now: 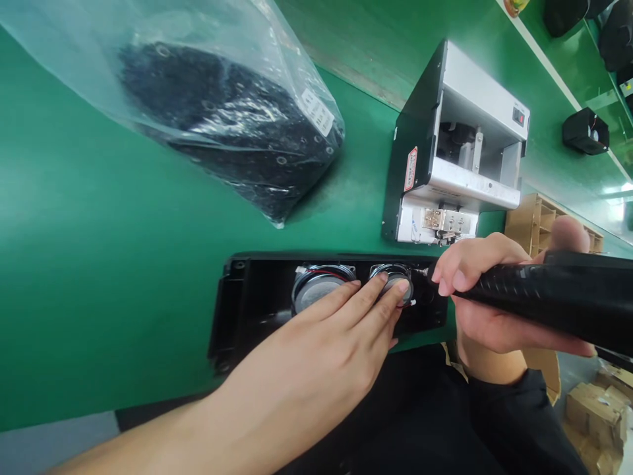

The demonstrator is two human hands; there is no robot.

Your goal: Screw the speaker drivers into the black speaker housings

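Your left hand (336, 349) lies palm down, fingers stretched out and close to one another rather than clamped, with the fingertips resting on the right-hand speaker (392, 282) and part of the hand covering the lower side of the left-hand speaker (314, 293). Both speakers sit side by side in the long black case (264, 290), which lies open side up along the near edge of the green table (123, 264). Your right hand (487, 290) is wrapped around a black power screwdriver (539, 290), held nearly level, its bit (420, 271) pointing at the upper right corner of the right-hand speaker; you can't tell from here whether it touches a screw. A white plug (300, 270) and a red wire show at the top of the left-hand speaker. Beyond the case stand a silver-and-black machine (475, 178) and, farther left, a clear plastic bag (237, 125) of black parts.
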